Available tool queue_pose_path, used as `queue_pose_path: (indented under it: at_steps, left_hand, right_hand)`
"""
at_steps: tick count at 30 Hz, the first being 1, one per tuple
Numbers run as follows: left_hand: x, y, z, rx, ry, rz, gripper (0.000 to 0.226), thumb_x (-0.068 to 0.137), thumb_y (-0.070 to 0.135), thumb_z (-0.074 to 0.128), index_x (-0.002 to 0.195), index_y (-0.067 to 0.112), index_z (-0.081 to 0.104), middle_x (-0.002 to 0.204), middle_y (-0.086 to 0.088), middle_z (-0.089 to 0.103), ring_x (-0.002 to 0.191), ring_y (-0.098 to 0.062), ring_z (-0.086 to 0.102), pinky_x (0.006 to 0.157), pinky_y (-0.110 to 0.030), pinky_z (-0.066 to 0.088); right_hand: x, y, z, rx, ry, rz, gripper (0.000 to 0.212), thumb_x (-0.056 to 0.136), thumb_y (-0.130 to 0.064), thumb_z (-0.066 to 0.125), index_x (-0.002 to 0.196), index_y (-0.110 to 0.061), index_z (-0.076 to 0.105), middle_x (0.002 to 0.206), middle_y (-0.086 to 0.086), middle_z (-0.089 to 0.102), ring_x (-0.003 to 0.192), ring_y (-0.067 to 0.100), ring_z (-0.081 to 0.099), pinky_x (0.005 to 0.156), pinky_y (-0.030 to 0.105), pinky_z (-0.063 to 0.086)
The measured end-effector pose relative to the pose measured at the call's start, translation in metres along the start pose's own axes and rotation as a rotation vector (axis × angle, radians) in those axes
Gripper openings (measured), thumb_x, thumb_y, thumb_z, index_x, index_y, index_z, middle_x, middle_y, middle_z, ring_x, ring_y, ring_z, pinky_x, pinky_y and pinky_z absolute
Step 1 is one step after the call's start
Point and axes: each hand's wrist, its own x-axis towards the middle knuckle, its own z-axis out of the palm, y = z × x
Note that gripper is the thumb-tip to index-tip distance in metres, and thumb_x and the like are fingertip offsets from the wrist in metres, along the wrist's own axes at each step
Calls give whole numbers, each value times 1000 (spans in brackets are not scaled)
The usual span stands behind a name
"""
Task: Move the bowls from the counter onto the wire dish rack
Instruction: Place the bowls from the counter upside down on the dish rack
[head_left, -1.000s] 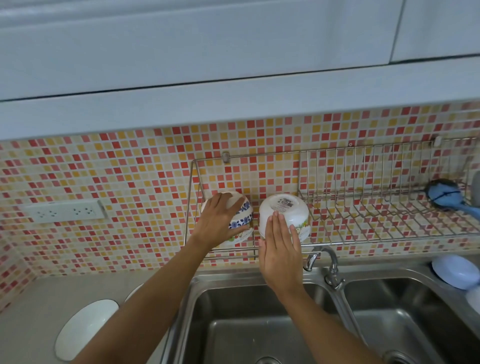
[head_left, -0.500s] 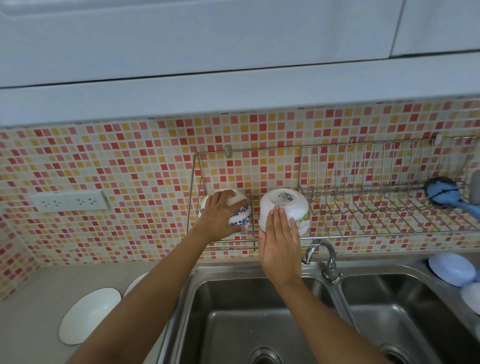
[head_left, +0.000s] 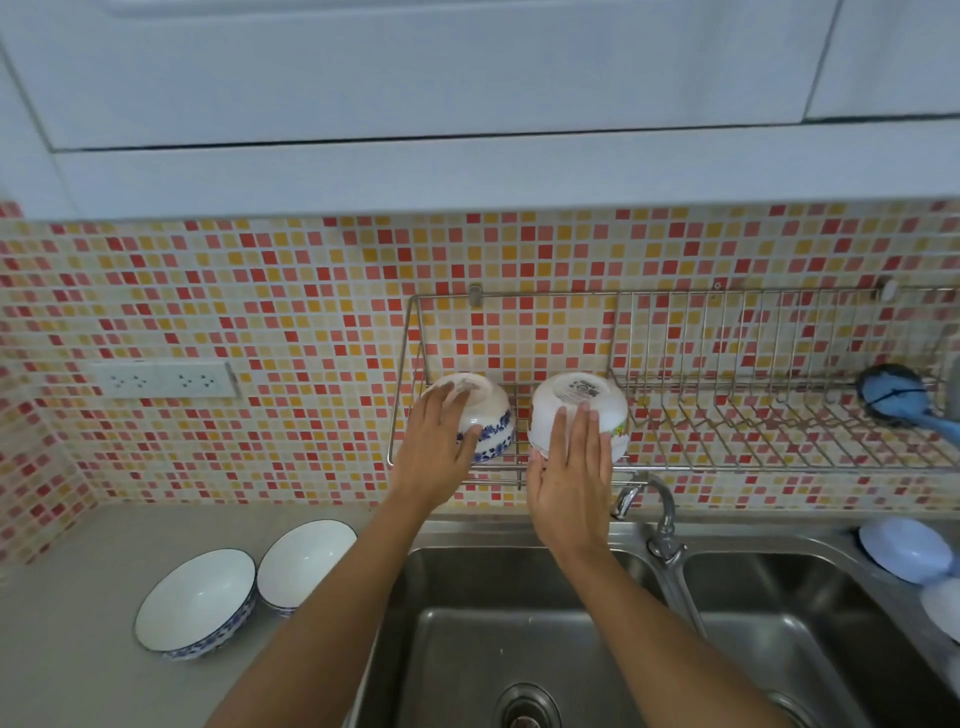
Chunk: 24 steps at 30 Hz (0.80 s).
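We have both hands up at the wall-mounted steel wire dish rack. Our left hand lies flat over the upturned white ceramic bowl with a blue floral band, fingers spread on its side, a loose, unclenched grip. Our right hand rests palm-flat against the upturned plain white bowl with a label on its base, likewise not clenched. Both bowls sit mouth-down at the rack's left end, just beside each other.

Two more blue-rimmed white bowls wait mouth-up on the grey counter surface, touching, left of the steel sink.

We judge these bowls stiff, glazed and brittle, fairly heavy for their size, and slick if wet. We would take each by the rim, thumb inside and fingers under the outer wall, then turn it over before seating it on the wires.
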Motion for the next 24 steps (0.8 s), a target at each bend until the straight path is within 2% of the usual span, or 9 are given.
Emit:
queue_pose_path:
  at_steps: [2, 4, 7, 10, 13, 15, 18, 21, 24]
  left_hand:
    - [-14, -3, 2, 82, 22, 3, 50, 98, 47, 26, 139, 22, 40, 146, -6, 41, 134, -25, 39, 109, -41, 35]
    - [-24, -7, 3, 162, -21, 5, 57, 97, 49, 15, 142, 22, 38, 149, -5, 39, 138, -25, 36, 115, -40, 17]
    - [-29, -8, 1, 212, -112, -15, 68, 93, 56, -4, 150, 26, 17, 159, 2, 16, 147, -21, 13, 115, -37, -7]
    - [-32, -9, 1, 218, -155, -22, 77, 86, 60, -17, 151, 27, 6, 160, 4, 3, 148, -20, 1, 113, -36, -14]
    - [-42, -7, 3, 230, -124, -23, 67, 95, 55, -4, 151, 24, 17, 159, 0, 15, 147, -24, 11, 115, -41, -10]
    - [-54, -9, 5, 229, -98, -7, 59, 99, 49, 8, 151, 23, 18, 159, -1, 18, 147, -24, 8, 115, -46, -8]
    - [-75, -18, 6, 223, -78, 26, 56, 102, 43, 18, 152, 22, 6, 161, -1, 2, 147, -22, -8, 116, -45, -8]
    - [-97, -28, 2, 214, -113, 60, 60, 102, 39, 25, 152, 20, -2, 161, -4, -6, 147, -22, -12, 117, -44, -6]
    - [-127, -47, 3, 178, -220, 15, 65, 99, 44, 26, 151, 23, -7, 160, -6, -10, 146, -29, -14, 116, -51, -6]
  right_hand:
    - [0, -3, 0, 19, -6, 57, 64, 99, -39, 25, 150, 0, 21, 157, 25, 20, 148, 35, 14, 121, 47, 10]
    - [0, -5, 1, 24, -29, 80, 65, 99, -39, 26, 149, 1, 21, 155, 26, 23, 147, 36, 17, 121, 49, 13]
    - [2, -5, 1, 12, -57, 63, 64, 99, -40, 25, 148, 1, 24, 154, 25, 26, 147, 35, 18, 121, 49, 12]
    - [1, -2, 0, 0, -65, 37, 64, 100, -42, 24, 149, -1, 24, 155, 22, 26, 147, 33, 18, 121, 47, 11]
    - [-3, 2, 1, 5, -46, 19, 64, 100, -44, 25, 150, -3, 23, 157, 18, 25, 147, 30, 18, 121, 47, 8]
    - [-11, 5, 2, 8, -34, 9, 65, 100, -45, 25, 151, -4, 21, 158, 15, 22, 148, 28, 15, 121, 47, 4]
    - [-33, 8, 6, 11, -39, -20, 67, 99, -44, 30, 152, -6, 15, 160, 14, 13, 149, 29, 5, 121, 50, 8]
    - [-63, 5, 15, 46, -78, -16, 70, 97, -45, 32, 153, -8, 8, 162, 16, 2, 149, 32, -1, 119, 51, 14]
    - [-101, -10, 36, 108, -220, 15, 74, 93, -50, 34, 154, -18, 7, 161, 17, -4, 148, 32, 0, 117, 48, 11]
